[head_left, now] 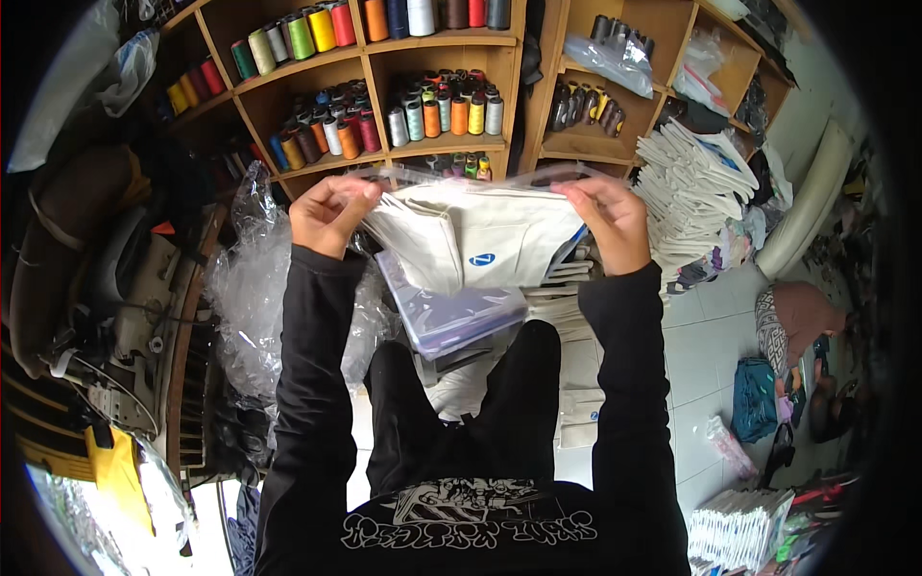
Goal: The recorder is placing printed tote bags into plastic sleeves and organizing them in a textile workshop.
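Holding a folded cream bag [475, 240] up at the centre of the frame, the person pinches its clear plastic sleeve [480, 177] at both top corners. The left hand [329, 213] has its grip clamped on the upper left corner of the sleeve, fingers curled over the edge; the right hand [607, 219] is clamped on the upper right corner the same way. The bag is off-white cloth, folded flat into a rough rectangle, with a vertical fold line left of its middle and a small blue oval mark near its lower right. Its top edge sits just under the transparent lip of the sleeve, which stretches taut between the two hands.

Below the bag, in the centre, lies a stack of packed bags [451, 312] in clear film. Crumpled clear plastic [252, 288] piles up at centre left. Behind the hands, wooden shelves [370, 53] hold rows of thread spools [447, 113] in many colours across the top of the frame. At upper right a tall pile of white folded cloth [696, 182] leans against the shelves. A sewing machine [125, 317] sits at the left edge. Black sleeves and black trousers fill the lower centre.
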Motion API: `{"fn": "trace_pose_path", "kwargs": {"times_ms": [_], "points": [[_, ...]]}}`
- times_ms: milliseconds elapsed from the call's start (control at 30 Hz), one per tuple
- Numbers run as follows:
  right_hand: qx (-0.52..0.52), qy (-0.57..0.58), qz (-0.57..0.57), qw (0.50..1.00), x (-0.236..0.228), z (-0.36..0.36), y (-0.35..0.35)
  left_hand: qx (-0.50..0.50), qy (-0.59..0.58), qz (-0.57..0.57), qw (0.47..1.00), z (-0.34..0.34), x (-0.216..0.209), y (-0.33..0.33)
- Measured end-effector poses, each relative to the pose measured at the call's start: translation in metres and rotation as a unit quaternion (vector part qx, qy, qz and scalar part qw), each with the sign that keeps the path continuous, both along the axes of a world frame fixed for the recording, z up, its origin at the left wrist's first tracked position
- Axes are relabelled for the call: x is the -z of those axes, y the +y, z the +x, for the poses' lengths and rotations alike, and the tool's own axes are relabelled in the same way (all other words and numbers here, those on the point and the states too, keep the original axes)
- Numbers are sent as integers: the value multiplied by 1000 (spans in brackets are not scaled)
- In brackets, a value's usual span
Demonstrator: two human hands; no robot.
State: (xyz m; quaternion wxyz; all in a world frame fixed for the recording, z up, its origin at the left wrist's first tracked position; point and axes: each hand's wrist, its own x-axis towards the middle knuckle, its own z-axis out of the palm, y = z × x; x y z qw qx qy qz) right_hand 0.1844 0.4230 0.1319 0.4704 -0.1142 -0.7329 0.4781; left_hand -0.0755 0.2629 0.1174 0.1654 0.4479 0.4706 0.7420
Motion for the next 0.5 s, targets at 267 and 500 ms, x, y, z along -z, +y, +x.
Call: {"fn": "trace_pose_path", "kwargs": {"times_ms": [267, 500], "points": [[14, 41, 7, 999, 8, 28, -46, -17, 22, 25, 999, 38, 6, -43], [6, -59, -27, 998, 19, 21, -39, 0, -66, -68, 995, 19, 27, -39]]}}
